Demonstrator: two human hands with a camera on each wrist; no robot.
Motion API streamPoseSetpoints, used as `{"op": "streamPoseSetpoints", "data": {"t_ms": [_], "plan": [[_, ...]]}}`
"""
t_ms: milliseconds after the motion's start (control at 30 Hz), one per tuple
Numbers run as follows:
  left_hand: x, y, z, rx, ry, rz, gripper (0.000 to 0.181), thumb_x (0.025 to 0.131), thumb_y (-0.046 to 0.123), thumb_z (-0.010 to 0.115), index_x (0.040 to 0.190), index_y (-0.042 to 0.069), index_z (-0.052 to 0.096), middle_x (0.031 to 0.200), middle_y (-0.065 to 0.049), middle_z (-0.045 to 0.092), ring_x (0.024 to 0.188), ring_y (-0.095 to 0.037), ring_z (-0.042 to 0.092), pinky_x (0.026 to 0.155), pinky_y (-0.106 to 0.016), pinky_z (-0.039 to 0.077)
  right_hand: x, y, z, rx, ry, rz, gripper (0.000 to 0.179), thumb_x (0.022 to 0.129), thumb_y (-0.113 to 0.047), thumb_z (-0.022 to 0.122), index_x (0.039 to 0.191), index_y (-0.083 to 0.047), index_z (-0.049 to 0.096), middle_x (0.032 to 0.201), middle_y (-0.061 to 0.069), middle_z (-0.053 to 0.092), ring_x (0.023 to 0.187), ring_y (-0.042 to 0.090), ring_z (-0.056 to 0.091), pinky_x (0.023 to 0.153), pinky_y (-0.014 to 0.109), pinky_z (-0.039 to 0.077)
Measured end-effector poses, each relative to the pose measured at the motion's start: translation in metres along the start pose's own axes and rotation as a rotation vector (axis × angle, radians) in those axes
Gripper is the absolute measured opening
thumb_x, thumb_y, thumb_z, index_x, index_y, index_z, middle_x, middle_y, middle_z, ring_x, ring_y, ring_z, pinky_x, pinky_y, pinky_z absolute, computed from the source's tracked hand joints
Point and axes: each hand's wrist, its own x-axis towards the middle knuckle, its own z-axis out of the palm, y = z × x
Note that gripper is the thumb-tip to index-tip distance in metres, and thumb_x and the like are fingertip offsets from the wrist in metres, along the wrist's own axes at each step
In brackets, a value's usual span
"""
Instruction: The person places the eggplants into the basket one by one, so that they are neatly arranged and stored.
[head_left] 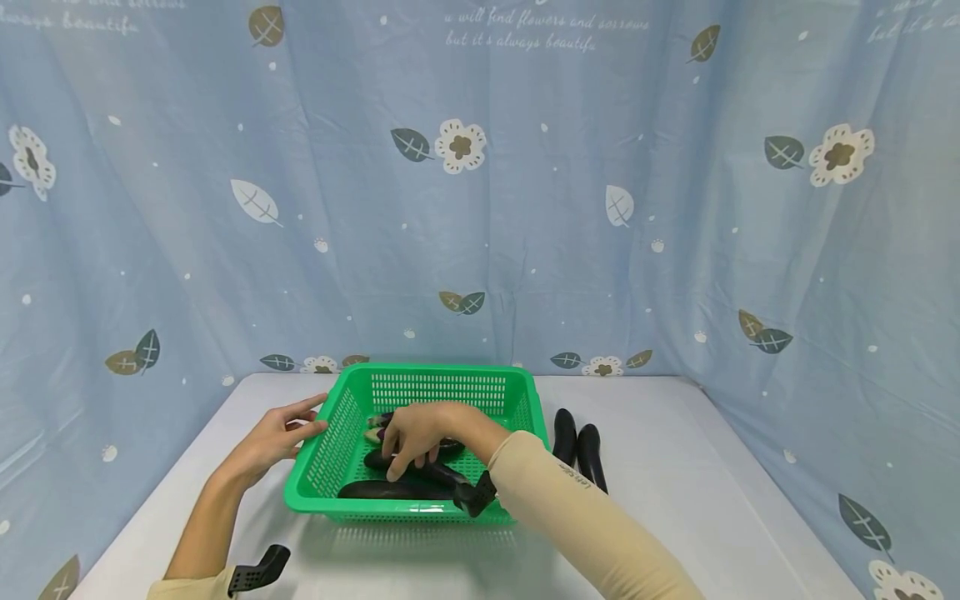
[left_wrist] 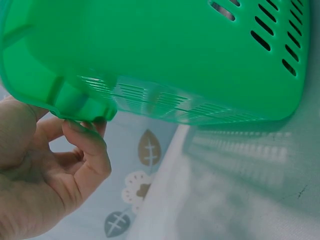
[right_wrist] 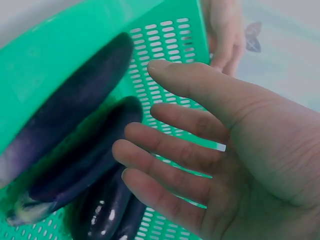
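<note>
A green slotted plastic basket (head_left: 397, 507) stands on a white table and holds several dark purple eggplants. My left hand (head_left: 266, 442) is at the basket's left side; in the left wrist view its thumb (left_wrist: 90, 145) and fingers pinch the rim. Inside the basket reaches my right hand (head_left: 420, 429), just above the eggplants and holding none. Its fingers are spread and slightly bent in the right wrist view, the tips beside a long eggplant (right_wrist: 95, 155). Another eggplant (right_wrist: 75, 95) lies along the near wall. The right forearm hides part of the basket's right side.
Two eggplants, one (head_left: 565, 433) beside the other (head_left: 591, 454), lie on the table right of the basket. A blue curtain (head_left: 525, 208) with flowers and leaves hangs behind and around the table (head_left: 675, 467). Black camera mounts (head_left: 262, 569) sit on both wrists.
</note>
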Motion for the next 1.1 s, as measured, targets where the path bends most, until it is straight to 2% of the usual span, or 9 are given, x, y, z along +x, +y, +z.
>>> {"op": "streamPoseSetpoints", "data": {"t_ms": [167, 333, 533, 700, 800, 967, 1100], "plan": [[-0.001, 0.001, 0.001, -0.004, -0.008, 0.01, 0.069, 0.098, 0.032, 0.061, 0.155, 0.009, 0.031, 0.129, -0.023, 0.05, 0.096, -0.006, 0.058, 0.082, -0.045, 0.054, -0.006, 0.007, -0.006, 0.031, -0.004, -0.032, 0.044, 0.09, -0.032, 0.072, 0.129, -0.013, 0.065, 0.104, -0.004, 0.071, 0.085, 0.018, 0.071, 0.068, 0.029, 0.058], [-0.001, 0.002, 0.001, -0.003, -0.013, 0.014, 0.069, 0.098, 0.031, 0.061, 0.155, 0.009, 0.03, 0.129, -0.023, 0.05, 0.095, -0.008, 0.057, 0.08, -0.044, 0.054, -0.012, 0.014, -0.009, 0.043, -0.015, -0.035, 0.046, 0.091, -0.033, 0.071, 0.132, -0.014, 0.063, 0.108, -0.002, 0.072, 0.087, 0.017, 0.071, 0.067, 0.027, 0.057], [0.0, 0.0, 0.002, -0.013, -0.01, 0.008, 0.069, 0.098, 0.031, 0.062, 0.155, 0.009, 0.03, 0.129, -0.022, 0.05, 0.093, -0.008, 0.057, 0.079, -0.039, 0.053, -0.022, 0.018, -0.012, 0.044, -0.031, -0.025, 0.048, 0.091, -0.034, 0.071, 0.134, -0.015, 0.061, 0.11, -0.003, 0.072, 0.093, 0.02, 0.071, 0.073, 0.033, 0.059], [0.0, -0.001, 0.002, -0.017, -0.012, 0.01, 0.069, 0.098, 0.03, 0.061, 0.155, 0.008, 0.03, 0.13, -0.023, 0.049, 0.092, -0.008, 0.056, 0.078, -0.038, 0.052, -0.03, 0.023, -0.014, 0.063, -0.021, -0.043, 0.047, 0.091, -0.033, 0.071, 0.134, -0.016, 0.061, 0.11, 0.0, 0.073, 0.095, 0.021, 0.07, 0.072, 0.032, 0.058], [0.0, -0.001, 0.002, -0.015, -0.013, 0.011, 0.069, 0.098, 0.03, 0.061, 0.155, 0.009, 0.03, 0.129, -0.023, 0.049, 0.093, -0.008, 0.056, 0.079, -0.039, 0.053, -0.036, 0.026, -0.015, 0.084, -0.004, -0.072, 0.048, 0.092, -0.03, 0.071, 0.135, -0.012, 0.06, 0.109, 0.004, 0.073, 0.093, 0.021, 0.071, 0.073, 0.035, 0.059], [-0.001, -0.001, 0.002, -0.012, -0.011, 0.012, 0.068, 0.098, 0.03, 0.061, 0.155, 0.009, 0.03, 0.129, -0.022, 0.05, 0.094, -0.008, 0.056, 0.08, -0.04, 0.053, -0.044, 0.035, -0.017, 0.124, 0.021, -0.113, 0.048, 0.092, -0.027, 0.071, 0.135, -0.008, 0.059, 0.11, 0.007, 0.073, 0.087, 0.015, 0.07, 0.076, 0.039, 0.059], [-0.001, 0.0, 0.002, -0.014, -0.011, 0.013, 0.069, 0.098, 0.03, 0.061, 0.155, 0.009, 0.029, 0.129, -0.022, 0.049, 0.093, -0.007, 0.055, 0.079, -0.039, 0.052, -0.052, 0.04, -0.02, 0.147, 0.049, -0.112, 0.046, 0.091, -0.027, 0.072, 0.132, -0.011, 0.061, 0.106, 0.006, 0.074, 0.083, 0.009, 0.069, 0.071, 0.032, 0.058]]}}
